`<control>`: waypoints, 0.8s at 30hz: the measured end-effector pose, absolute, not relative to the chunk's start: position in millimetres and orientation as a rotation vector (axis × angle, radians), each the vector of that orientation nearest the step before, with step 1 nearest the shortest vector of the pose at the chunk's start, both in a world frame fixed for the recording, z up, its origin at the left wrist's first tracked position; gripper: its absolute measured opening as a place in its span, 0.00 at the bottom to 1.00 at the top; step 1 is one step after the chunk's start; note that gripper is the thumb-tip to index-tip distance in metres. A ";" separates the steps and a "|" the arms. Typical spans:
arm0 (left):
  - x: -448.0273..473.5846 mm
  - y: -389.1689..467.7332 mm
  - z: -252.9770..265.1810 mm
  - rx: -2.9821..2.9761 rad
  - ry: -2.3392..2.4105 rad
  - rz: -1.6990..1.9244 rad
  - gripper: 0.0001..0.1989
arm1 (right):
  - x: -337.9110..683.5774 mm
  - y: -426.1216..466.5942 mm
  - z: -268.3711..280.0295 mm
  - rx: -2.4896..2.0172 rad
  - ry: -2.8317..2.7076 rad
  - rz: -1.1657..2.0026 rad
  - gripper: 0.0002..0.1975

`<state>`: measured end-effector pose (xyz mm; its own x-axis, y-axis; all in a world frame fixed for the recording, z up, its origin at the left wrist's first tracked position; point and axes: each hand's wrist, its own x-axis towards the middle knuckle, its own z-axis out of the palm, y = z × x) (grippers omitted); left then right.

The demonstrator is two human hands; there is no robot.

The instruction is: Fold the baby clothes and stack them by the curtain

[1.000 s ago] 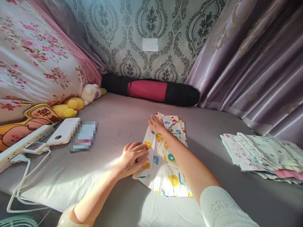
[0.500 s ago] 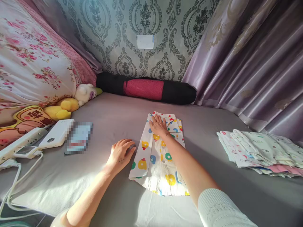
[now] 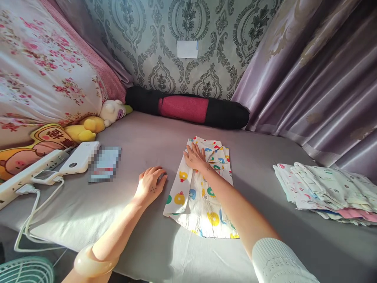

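A white shirt [image 3: 196,200] with colourful printed shapes lies on the grey sheet, its sides folded inward and its collar end away from me. My right hand [image 3: 194,156] rests flat on the upper left part of the shirt, fingers spread, and that forearm crosses over the shirt's right side. Just left of the shirt, my left hand [image 3: 151,182] lies on the sheet with slightly bent fingers, apart from the cloth and holding nothing. A pale bangle [image 3: 96,261] circles my left wrist.
Folded clothes [image 3: 330,192] are stacked at the right. A black and red roll [image 3: 185,108] lies along the wall. At the left are a power strip [image 3: 32,177], a white power bank [image 3: 81,157], a blurred-out flat item [image 3: 105,163], cables and plush toys [image 3: 85,129]. A green fan [image 3: 26,269] stands below.
The view has shifted slightly, bringing the bangle and fan into sight. My right hand has slid a little toward the shirt's left edge; my left hand stays beside the shirt.
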<state>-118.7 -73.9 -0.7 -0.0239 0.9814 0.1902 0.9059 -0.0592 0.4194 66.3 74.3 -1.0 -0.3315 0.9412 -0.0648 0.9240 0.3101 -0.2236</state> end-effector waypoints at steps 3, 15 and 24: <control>-118.2 -74.2 1.1 2.055 2.024 0.662 0.15 | 63.8 71.4 -8.4 -1.756 -2.463 0.327 0.31; -114.9 -76.1 7.5 2.012 2.033 0.683 0.14 | 61.4 54.7 -0.4 -1.718 -2.476 0.282 0.30; -114.7 -75.6 4.7 2.017 2.047 0.682 0.14 | 49.9 -0.6 -11.0 -1.574 -2.550 0.236 0.33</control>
